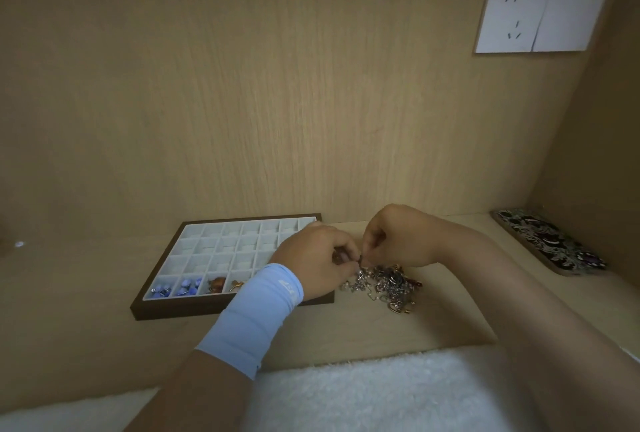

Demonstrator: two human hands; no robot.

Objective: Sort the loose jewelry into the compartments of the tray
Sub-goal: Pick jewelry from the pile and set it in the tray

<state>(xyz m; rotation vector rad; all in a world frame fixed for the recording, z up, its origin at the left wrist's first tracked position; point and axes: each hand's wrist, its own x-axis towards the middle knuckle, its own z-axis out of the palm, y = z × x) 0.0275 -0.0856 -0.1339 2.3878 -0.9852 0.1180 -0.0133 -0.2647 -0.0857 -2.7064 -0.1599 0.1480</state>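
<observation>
Roughly an early stage, judged from how things lie.

Layout: the tray sits on the desk, and the pile of jewelry lies just beside it at its 3 o'clock.

Done so far, where visible: four compartments are filled in the row along the tray's 6 o'clock edge, counted from the 7 o'clock corner. There are blue beads in the first and second, an amber piece in the third and a gold piece in the fourth. The rest of that row is hidden behind the blue sleeve. The rows toward 12 o'clock look bare where they show.

Left to do: the pile is a tangled heap of silver and dark bits, with a heart charm at its 6 o'clock edge. Most of the sorting appears to lie ahead.

Hands: the left hand reaches across the tray's 4 o'clock corner. The right hand comes in from the 4 o'clock side with its wrist bent down. They meet just above the pile's 10 o'clock edge.

The fingers of each hand are curled, tips pressed together, both pinching one small piece between them. It is too small to identify. My guess is that it is being worked free of the tangle.
</observation>
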